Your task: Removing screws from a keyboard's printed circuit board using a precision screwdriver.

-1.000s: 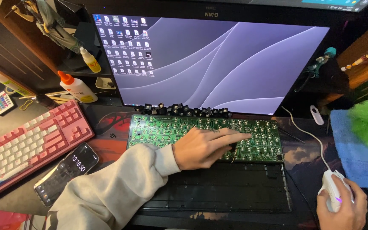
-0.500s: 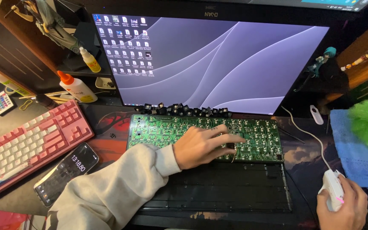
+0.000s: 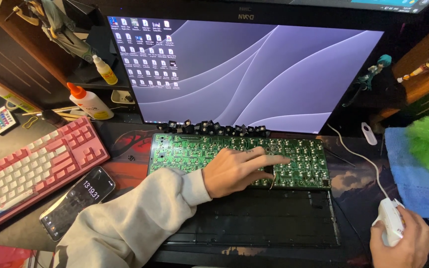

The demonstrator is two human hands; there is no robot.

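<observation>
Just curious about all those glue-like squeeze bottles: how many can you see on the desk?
2. A white bottle with an orange cap lies beside the pink keyboard; a small yellow bottle stands behind it, left of the monitor. Others may be hidden.

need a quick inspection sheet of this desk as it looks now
surface: dark desk mat with printed art.
job's things: bare green circuit board resting on a black keyboard case; loose switches in a row behind it.
clutter: pink keyboard, phone, two glue bottles, blue cloth.
grip: left hand flat on the board, fingers extended; right hand wrapped around a white mouse.
cables: white mouse cable crossing the mat.
surroundings: lit monitor, figurines on shelves.
</observation>
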